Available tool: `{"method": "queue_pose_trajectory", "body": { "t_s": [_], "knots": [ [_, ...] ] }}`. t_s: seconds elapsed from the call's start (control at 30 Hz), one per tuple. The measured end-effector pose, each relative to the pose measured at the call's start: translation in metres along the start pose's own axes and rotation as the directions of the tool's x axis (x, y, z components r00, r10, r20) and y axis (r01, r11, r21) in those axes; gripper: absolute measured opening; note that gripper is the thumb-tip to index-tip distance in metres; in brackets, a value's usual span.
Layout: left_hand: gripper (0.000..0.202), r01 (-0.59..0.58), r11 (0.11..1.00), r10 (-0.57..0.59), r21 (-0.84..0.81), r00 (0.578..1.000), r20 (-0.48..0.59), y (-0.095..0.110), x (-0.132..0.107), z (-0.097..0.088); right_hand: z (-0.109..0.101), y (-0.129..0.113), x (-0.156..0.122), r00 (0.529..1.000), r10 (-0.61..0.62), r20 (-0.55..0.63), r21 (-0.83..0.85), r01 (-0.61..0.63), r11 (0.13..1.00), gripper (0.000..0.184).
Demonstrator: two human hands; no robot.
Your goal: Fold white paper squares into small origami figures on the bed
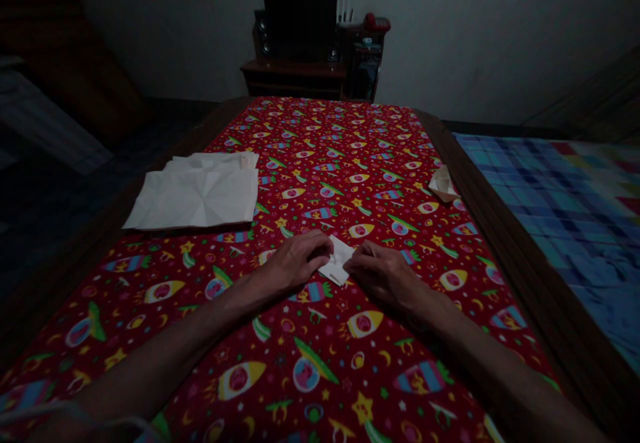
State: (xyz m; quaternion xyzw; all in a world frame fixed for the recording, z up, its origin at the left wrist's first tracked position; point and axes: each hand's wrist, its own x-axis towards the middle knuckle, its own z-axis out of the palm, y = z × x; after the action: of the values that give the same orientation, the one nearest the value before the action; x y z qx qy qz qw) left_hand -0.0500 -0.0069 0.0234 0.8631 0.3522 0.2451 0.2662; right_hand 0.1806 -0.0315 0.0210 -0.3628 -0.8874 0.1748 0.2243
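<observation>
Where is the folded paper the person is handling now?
In the head view, the folded paper lies just below centre on the red cloth, between the left hand and right hand.

No word, brand or number is showing legibly. On the paper (pixel 340 253), a small dark mark is lying toward the near edge, too small to read. On the stack (pixel 200 196) at left, a faint tinted patch is showing at the far right corner, too dim to read. The tower (pixel 366 73) at the far end is bearing a small pale patch near its top, also unreadable. The cloth (pixel 350 389) is carrying printed stars, moons and rockets, without legible lettering.
</observation>
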Motion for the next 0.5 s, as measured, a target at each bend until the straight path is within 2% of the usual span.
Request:
{"method": "queue_pose_trajectory", "body": {
  "t_s": [0.1, 0.13, 0.3, 0.5],
  "knots": [
    [0.014, -0.160, 0.987, 0.161, -0.019, 0.976, 0.145, -0.002, -0.009, -0.013, -0.005, 0.007, -0.003, 0.995, -0.097, 0.007, -0.079, 0.097, 0.992, 0.022],
    [0.016, -0.178, 0.984, 0.178, -0.017, 0.970, 0.163, -0.002, -0.012, -0.016, -0.007, 0.010, -0.003, 0.993, -0.119, 0.012, -0.127, 0.120, 0.985, 0.024],
    [0.019, -0.200, 0.971, 0.179, 0.127, 0.971, 0.159, 0.003, -0.018, -0.017, -0.009, 0.013, -0.002, 0.985, -0.144, 0.091, -0.374, 0.168, 0.912, 0.025],
    [0.017, -0.295, 0.853, 0.248, 0.431, 0.955, 0.163, 0.006, -0.021, -0.007, -0.011, 0.002, 0.002, 0.975, -0.183, 0.127, -0.405, 0.220, 0.887, 0.025]
  ]
}}
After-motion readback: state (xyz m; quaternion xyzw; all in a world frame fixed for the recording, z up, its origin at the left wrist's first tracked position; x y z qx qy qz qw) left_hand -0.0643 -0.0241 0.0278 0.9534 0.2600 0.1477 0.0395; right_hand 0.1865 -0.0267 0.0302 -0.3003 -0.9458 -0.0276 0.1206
